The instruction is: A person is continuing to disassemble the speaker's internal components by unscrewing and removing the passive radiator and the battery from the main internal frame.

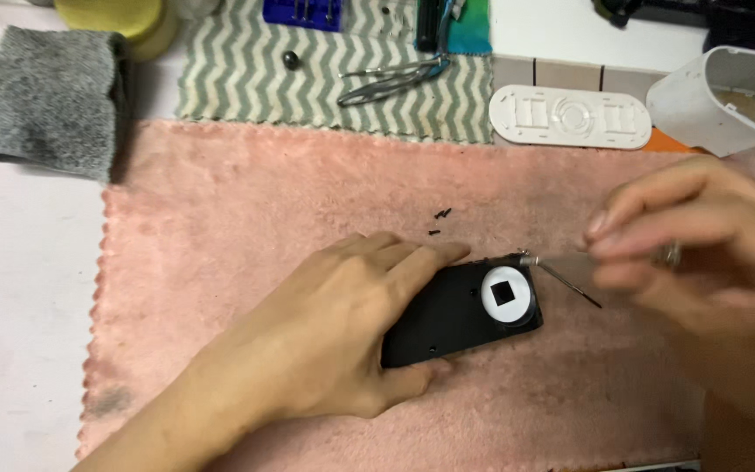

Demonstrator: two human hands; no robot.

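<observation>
From the head camera, the left hand (334, 336) lies flat over the near end of a black plastic housing (456, 315), fingers spread along its top edge and thumb tucked under the lower edge, so the part is pinned against the cloth and cannot slide or turn. The housing lies tilted on the pink towel (220, 262), roughly at its middle, with its far end uncovered. That end carries a white round insert (509, 297) with a square hole, left open to reach.

The right hand (701, 253) is blurred, so its grip is hard to read. It seems to pinch a thin screwdriver (565, 280) between fingertips and thumb, with the metal tip meeting the housing's upper corner just beside the white insert. The slanted shaft suits working at a small fastener there.

A few tiny black screws (439, 218) lie loose on the towel just above the housing, near but apart from it, where the nap keeps them from rolling.

The towel covers most of a pale table (19, 306). Beyond it lies a grey-and-white zigzag cloth (246, 70) carrying metal tweezers (395, 79) and a small dark ball (291, 59). A folded grey cloth (45, 96) lies at the far left. A white oblong plate (570, 116) and a curved white shell (723, 100) rest at the far right, well apart from the housing. Nothing of the room beyond the table shows.
</observation>
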